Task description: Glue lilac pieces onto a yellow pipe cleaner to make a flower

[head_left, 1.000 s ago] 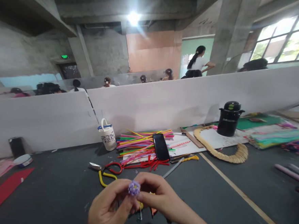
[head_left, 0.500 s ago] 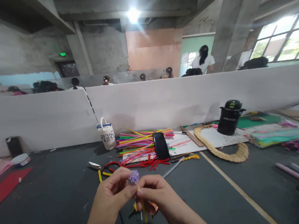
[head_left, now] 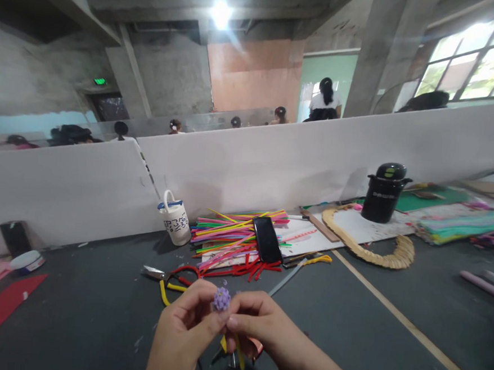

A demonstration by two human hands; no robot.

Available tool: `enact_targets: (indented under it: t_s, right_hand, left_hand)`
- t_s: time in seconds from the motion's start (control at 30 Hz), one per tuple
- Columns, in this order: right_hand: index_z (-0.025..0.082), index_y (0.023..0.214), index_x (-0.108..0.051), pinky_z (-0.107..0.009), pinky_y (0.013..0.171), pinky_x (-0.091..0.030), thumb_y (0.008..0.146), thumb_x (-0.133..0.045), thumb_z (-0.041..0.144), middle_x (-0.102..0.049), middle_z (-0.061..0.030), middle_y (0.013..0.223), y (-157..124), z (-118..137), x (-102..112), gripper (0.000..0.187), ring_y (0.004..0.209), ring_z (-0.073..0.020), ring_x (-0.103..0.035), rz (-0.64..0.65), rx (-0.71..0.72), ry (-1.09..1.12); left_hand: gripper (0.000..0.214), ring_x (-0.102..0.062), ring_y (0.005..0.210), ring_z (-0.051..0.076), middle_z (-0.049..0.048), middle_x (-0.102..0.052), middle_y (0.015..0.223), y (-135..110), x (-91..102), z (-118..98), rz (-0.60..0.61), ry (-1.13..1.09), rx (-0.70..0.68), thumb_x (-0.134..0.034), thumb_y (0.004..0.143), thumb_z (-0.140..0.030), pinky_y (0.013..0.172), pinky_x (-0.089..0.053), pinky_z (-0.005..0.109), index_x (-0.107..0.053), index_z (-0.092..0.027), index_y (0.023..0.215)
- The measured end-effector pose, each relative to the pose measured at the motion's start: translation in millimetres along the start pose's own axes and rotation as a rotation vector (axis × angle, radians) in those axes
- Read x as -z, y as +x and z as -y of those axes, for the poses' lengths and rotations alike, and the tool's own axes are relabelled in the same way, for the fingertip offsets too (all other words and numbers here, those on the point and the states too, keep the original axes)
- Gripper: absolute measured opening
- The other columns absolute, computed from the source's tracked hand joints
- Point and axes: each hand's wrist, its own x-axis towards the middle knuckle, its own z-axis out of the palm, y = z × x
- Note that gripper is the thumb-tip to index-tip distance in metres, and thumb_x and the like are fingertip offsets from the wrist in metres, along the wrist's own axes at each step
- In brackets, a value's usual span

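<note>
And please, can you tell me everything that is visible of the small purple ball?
The purple ball looks like a cluster of tiny rounded bumps, with a yellowish speck near its top; its material is unclear. It is held above the table, between the left fingers. The right fingers are beside it; contact cannot be told.

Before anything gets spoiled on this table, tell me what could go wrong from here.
The small purple cluster sits at the fingertips of the left hand, so too hard a pinch might squash it. The scissors lie just beyond that hand, which could knock them if it swings outward. The phone rests partly on loose coloured strips; pulling strips from beneath might make it slide.
</note>
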Motion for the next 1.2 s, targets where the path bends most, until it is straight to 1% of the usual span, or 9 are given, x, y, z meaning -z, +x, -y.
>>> enact_targets:
  t_s: [0.33, 0.5, 0.73, 0.8, 0.93, 1.0, 1.07, 1.13, 1.2]
  right_hand:
    - [0.013, 0.070, -0.063, -0.017, 0.040, -0.030, 0.068, -0.076, 0.050, -0.062, 0.0029, 0.054, 0.7, 2.9, -0.5, 0.039, 0.040, -0.0041, -0.045, -0.022, -0.008, -0.022]
    - [0.015, 0.068, -0.060, -0.017, 0.040, -0.029, 0.067, -0.075, 0.052, -0.061, 0.0032, 0.054, -1.7, 7.2, -6.1, 0.040, 0.039, -0.0037, -0.042, -0.087, -0.011, -0.045]
    - [0.016, 0.067, -0.057, -0.017, 0.037, -0.027, 0.070, -0.069, 0.050, -0.059, 0.0033, 0.052, -5.0, 10.1, -15.1, 0.036, 0.036, -0.0039, -0.039, -0.132, -0.049, -0.093]
    - [0.016, 0.075, -0.059, -0.016, 0.036, -0.027, 0.071, -0.067, 0.048, -0.057, 0.0049, 0.050, -5.1, 11.6, -15.5, 0.033, 0.036, -0.0044, -0.038, -0.138, -0.043, -0.115]
    - [0.017, 0.081, -0.059, -0.018, 0.036, -0.029, 0.074, -0.062, 0.051, -0.048, 0.0083, 0.046, -6.8, 17.1, -15.7, 0.034, 0.035, -0.0066, -0.039, -0.156, 0.008, -0.190]
    - [0.017, 0.076, -0.059, -0.019, 0.039, -0.033, 0.075, -0.060, 0.049, -0.047, 0.0075, 0.049, -8.8, 21.2, -16.8, 0.032, 0.037, -0.0073, -0.040, -0.177, 0.041, -0.239]
    - [0.016, 0.070, -0.060, -0.021, 0.048, -0.038, 0.075, -0.061, 0.041, -0.051, 0.0046, 0.054, -11.4, 25.9, -18.4, 0.026, 0.047, -0.0087, -0.045, -0.214, 0.088, -0.295]
    - [0.016, 0.064, -0.060, -0.022, 0.057, -0.039, 0.075, -0.062, 0.033, -0.055, 0.0021, 0.059, -14.4, 29.9, -20.0, 0.020, 0.057, -0.0102, -0.048, -0.261, 0.141, -0.374]
    - [0.016, 0.061, -0.060, -0.022, 0.059, -0.037, 0.076, -0.059, 0.028, -0.056, 0.0013, 0.060, -17.3, 31.9, -21.1, 0.019, 0.059, -0.0110, -0.048, -0.292, 0.184, -0.487]
  left_hand:
    - [0.012, -0.050, 0.061, 0.013, -0.0024, -0.057, 0.063, 0.7, -2.8, 4.8, -0.026, 0.006, 0.014, -0.081, 0.059, -0.029, 0.056, -0.042, 0.019, -0.073, -0.021, 0.061]
    - [0.005, -0.051, 0.065, 0.014, -0.0017, -0.059, 0.068, 3.3, -1.3, 10.3, -0.115, 0.158, -0.108, -0.074, 0.066, -0.026, 0.057, -0.041, 0.019, -0.072, -0.022, 0.064]
    - [0.012, -0.052, 0.065, 0.015, 0.0001, -0.059, 0.072, 9.7, 15.9, 20.8, -0.005, 0.184, -0.060, -0.078, 0.065, -0.029, 0.057, -0.043, 0.021, -0.071, -0.020, 0.069]
    - [0.011, -0.052, 0.066, 0.015, 0.0001, -0.059, 0.071, 9.8, 14.7, 19.6, 0.015, 0.171, -0.053, -0.077, 0.066, -0.028, 0.058, -0.043, 0.021, -0.071, -0.020, 0.069]
    - [0.008, -0.053, 0.066, 0.014, -0.0006, -0.060, 0.068, 7.3, 4.2, 13.7, -0.036, 0.135, -0.076, -0.075, 0.066, -0.026, 0.062, -0.043, 0.019, -0.072, -0.019, 0.064]
    - [0.010, -0.054, 0.066, 0.014, -0.0007, -0.061, 0.067, 5.4, -0.1, 11.3, -0.049, 0.091, -0.039, -0.078, 0.063, -0.027, 0.064, -0.044, 0.019, -0.072, -0.019, 0.062]
    - [0.014, -0.055, 0.065, 0.014, -0.0013, -0.061, 0.065, 3.5, -2.0, 9.7, -0.074, 0.038, 0.032, -0.081, 0.058, -0.029, 0.062, -0.045, 0.019, -0.074, -0.019, 0.066]
    - [0.024, -0.056, 0.062, 0.013, -0.0027, -0.061, 0.061, 1.7, -2.6, 8.7, -0.099, -0.005, 0.102, -0.085, 0.053, -0.029, 0.059, -0.045, 0.018, -0.076, -0.021, 0.074]
    - [0.032, -0.057, 0.059, 0.012, -0.0033, -0.062, 0.059, 0.3, -3.1, 7.8, -0.101, -0.039, 0.142, -0.087, 0.050, -0.029, 0.057, -0.045, 0.017, -0.077, -0.022, 0.080]
